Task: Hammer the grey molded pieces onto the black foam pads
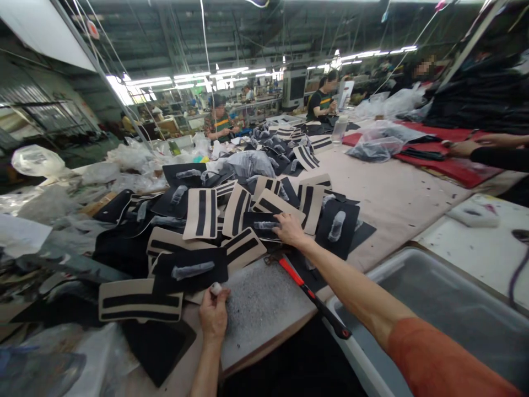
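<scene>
My left hand point(214, 317) is near the front edge of the table, its thumb and fingers closed around a small whitish piece point(215, 288) whose kind I cannot make out. Just beyond it lies a black panel point(165, 273) with a plastic-wrapped handle point(193, 270). My right hand point(291, 229) reaches into the pile, fingers closed at the right end of another black panel point(252, 218), which also carries a wrapped strip. A hammer point(306, 289) with a red and black handle lies below my right hand, its head on a grey slab point(260, 303).
Several beige panels point(202, 212) with black stripes overlap across the pile. A grey plastic bin point(413, 309) stands at the right under my forearm. Clear plastic bags point(136, 160) heap at the left. Another person's hands point(463, 148) are over red material point(467, 165).
</scene>
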{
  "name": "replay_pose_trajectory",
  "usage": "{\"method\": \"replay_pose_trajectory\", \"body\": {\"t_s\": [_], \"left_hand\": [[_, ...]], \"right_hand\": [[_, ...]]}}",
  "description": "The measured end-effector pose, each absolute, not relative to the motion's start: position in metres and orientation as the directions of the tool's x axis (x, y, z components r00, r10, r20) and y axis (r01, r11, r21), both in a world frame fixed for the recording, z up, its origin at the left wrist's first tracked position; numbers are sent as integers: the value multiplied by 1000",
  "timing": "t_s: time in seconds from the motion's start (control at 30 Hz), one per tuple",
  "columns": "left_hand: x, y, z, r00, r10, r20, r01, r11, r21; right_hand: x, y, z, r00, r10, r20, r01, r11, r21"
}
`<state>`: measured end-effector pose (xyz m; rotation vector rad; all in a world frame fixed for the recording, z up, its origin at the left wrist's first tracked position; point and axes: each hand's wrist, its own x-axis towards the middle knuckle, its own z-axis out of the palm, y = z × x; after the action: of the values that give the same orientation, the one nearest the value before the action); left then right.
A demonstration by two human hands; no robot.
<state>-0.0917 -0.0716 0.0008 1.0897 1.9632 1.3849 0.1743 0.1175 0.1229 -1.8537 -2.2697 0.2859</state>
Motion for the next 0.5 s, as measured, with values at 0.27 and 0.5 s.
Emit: {"method": "replay_pose_trajectory", "body": {"t_s": [0.27, 0.5], "left_hand": [[-86, -74, 3, -565, 820, 90, 310, 110, 944], [-85, -73, 1, -618, 784, 46, 127, 42, 991]], "right_hand": [[161, 118, 201, -299, 921, 249, 825, 381, -418], [133, -19, 146, -252, 965, 74, 100, 102, -990]]}}
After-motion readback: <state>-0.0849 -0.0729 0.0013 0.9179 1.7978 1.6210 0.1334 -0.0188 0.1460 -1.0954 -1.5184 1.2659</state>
